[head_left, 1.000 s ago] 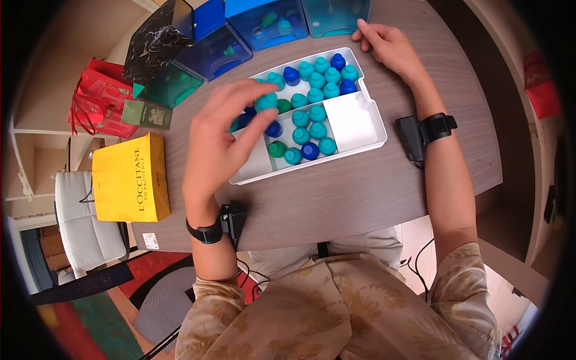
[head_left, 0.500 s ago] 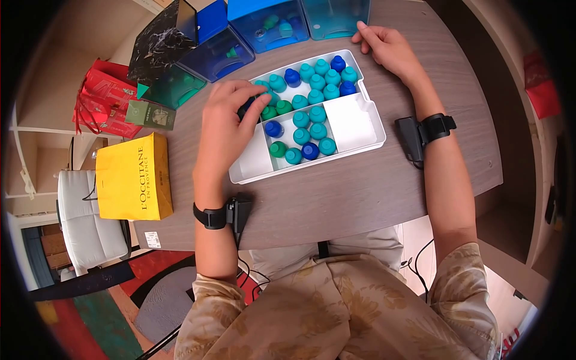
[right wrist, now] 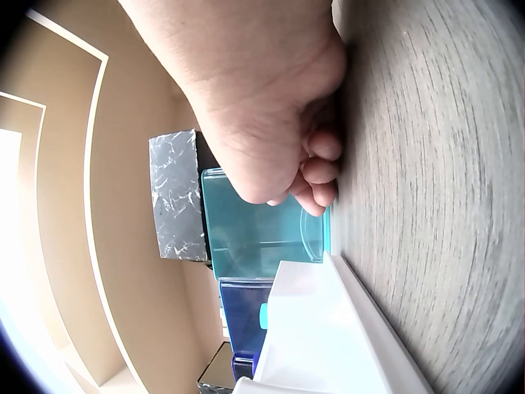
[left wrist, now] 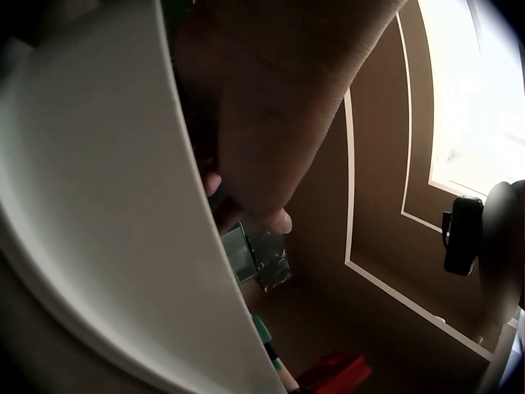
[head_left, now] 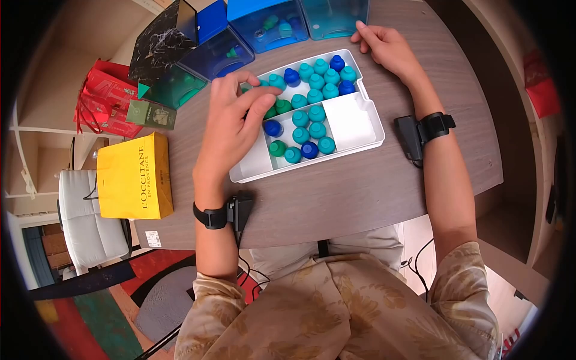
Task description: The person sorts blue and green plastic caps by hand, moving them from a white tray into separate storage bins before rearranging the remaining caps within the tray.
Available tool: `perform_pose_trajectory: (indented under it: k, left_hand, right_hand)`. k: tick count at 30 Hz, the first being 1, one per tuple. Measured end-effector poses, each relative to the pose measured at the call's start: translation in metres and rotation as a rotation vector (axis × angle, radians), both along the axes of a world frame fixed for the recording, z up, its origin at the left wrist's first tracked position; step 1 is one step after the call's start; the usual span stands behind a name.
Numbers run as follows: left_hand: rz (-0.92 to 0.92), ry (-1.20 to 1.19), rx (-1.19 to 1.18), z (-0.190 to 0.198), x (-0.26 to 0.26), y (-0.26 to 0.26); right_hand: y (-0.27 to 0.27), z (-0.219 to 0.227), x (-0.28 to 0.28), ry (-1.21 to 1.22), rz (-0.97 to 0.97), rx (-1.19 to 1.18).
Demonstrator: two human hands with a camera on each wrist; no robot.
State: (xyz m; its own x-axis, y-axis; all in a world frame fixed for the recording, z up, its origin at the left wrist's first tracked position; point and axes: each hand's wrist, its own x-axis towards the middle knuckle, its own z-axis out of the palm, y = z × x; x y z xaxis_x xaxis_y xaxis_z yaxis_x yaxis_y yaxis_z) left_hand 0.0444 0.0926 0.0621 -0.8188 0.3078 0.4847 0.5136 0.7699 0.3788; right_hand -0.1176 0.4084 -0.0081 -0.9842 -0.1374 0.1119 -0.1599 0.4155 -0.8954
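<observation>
Pale shelves [head_left: 60, 66], a white chair [head_left: 95, 219], a red bag [head_left: 108, 90] and a yellow bag [head_left: 129, 177] ring a grey-brown surface [head_left: 336, 198], where a person tends a shallow white tray [head_left: 354, 120] of bulb-shaped pieces [head_left: 315, 96]. The left hand [head_left: 231, 120] hangs over the tray's left end, fingers bent, the thumb tip close to a fingertip; whether a piece sits in its grip cannot be told, since the hand covers that corner and the left wrist view is too dark to help. The right hand [head_left: 387, 51] rests on the surface by the tray's far right corner, fingers loosely curled, holding nothing that shows. The two hands are well apart.

The step in hand appears to be picking or placing single pieces at the left end; the next move seems to call for a light pinch that spares the crowded neighbours.

Teal pieces fill much of the tray's far compartment, with several blue ones and a pair of greens near the divider. The near middle compartment holds teal pieces, two blue and one green. Behind, a blue bin [head_left: 247, 30] holds green and teal pieces, and a dark blue bin [head_left: 207, 65] shows something green. A teal bin [head_left: 336, 18] stands just beside the right hand.
</observation>
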Motion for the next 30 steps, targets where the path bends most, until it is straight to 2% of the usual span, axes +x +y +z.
perform_pose_trajectory:
  k: [3,6,9,15,22,30]
  left_hand:
    - [-0.081,-0.104,0.092,0.018,0.01,-0.003]
    - [-0.234,-0.176,0.051,0.026,0.015,-0.005]
    - [-0.274,-0.253,0.015,0.026,0.018,-0.004]
    - [-0.243,-0.412,-0.045,0.026,0.028,-0.009]
    - [-0.306,-0.376,-0.051,0.034,0.031,-0.009]
    - [-0.242,-0.305,-0.023,0.027,0.027,-0.007]
  right_hand:
    - [0.0,0.0,-0.001,0.003,0.0,0.001]
    - [0.001,0.0,0.0,0.005,-0.002,0.003]
    - [-0.001,0.0,0.002,0.007,0.005,-0.007]
    - [-0.001,0.001,0.003,0.009,0.016,-0.004]
    - [0.0,0.005,0.005,-0.019,0.023,-0.015]
    - [-0.001,0.007,0.006,-0.016,0.034,-0.03]
